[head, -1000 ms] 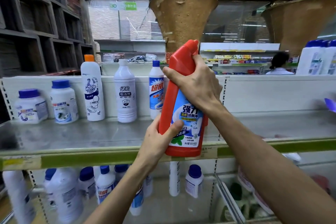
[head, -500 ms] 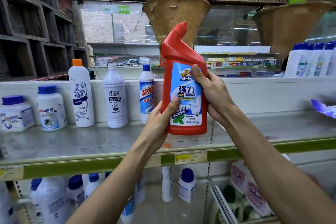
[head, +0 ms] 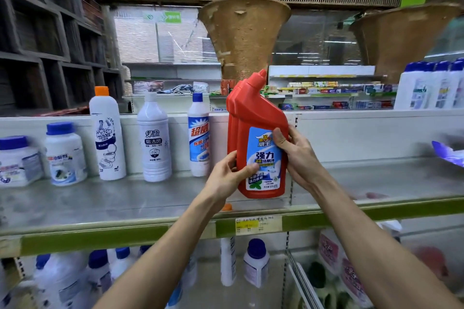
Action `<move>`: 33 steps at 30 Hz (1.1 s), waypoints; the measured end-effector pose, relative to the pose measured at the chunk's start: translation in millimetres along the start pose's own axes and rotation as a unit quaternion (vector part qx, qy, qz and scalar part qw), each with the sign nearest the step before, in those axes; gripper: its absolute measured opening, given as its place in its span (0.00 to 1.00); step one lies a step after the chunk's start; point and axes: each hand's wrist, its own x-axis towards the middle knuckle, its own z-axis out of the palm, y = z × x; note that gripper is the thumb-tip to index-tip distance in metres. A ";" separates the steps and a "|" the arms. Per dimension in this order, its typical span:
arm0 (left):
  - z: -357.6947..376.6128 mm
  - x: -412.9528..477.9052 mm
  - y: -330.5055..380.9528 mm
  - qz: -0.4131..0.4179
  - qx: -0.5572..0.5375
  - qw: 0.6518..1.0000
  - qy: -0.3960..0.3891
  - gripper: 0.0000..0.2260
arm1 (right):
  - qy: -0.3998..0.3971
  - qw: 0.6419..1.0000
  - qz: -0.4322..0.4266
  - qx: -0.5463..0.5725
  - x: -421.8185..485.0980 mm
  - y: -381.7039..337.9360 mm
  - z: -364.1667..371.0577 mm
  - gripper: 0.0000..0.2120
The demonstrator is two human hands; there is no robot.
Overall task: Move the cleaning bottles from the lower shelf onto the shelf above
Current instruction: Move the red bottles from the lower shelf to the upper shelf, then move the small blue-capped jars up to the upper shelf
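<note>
I hold a red angled-neck cleaning bottle [head: 261,113] with a blue label upright over the metal upper shelf [head: 100,198], its base at or just above the surface. My left hand [head: 226,178] grips its lower left side. My right hand [head: 296,158] grips the right side, thumb across the label. Blur doubles the bottle's left edge. On the lower shelf stand several white bottles with blue caps [head: 256,266].
To the left on the upper shelf are three tall white bottles [head: 154,138] and two squat jars [head: 65,155]. Bare shelf stretches to the right, up to a blue packet [head: 447,153]. A wire basket [head: 308,283] sits at the lower right. More white bottles [head: 431,88] stand at the far right.
The red bottle went from tilted in front of the shelf edge to upright, then moved down and back over the upper shelf. My right hand shifted from the neck to the body.
</note>
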 end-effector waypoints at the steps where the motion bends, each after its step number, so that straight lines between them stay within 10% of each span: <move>1: -0.7 1.1 -1.8 -0.004 -0.004 1.000 0.002 0.23 | 0.000 1.000 0.001 0.001 1.3 2.3 -0.5 0.25; 10: 1.3 2.4 -9.1 -0.002 -0.017 1.000 0.012 0.13 | 0.020 0.999 -0.001 -0.033 7.1 14.2 0.6 0.19; 15: -4.0 -3.1 -5.8 0.002 0.127 0.991 0.047 0.30 | 0.055 0.995 -0.005 -0.078 1.0 13.5 3.3 0.20; 20: -16.3 -56.1 6.6 0.141 0.124 0.975 0.117 0.14 | 0.151 0.977 -0.118 -0.097 -44.1 16.9 4.4 0.09; 25: -26.3 -124.5 -22.5 0.194 0.041 0.972 0.126 0.09 | 0.073 0.986 -0.146 0.045 -110.8 47.1 8.5 0.05; 33: -33.1 -160.0 -94.3 0.125 0.003 0.984 0.128 0.12 | -0.002 0.998 -0.063 -0.019 -182.8 111.1 3.6 0.16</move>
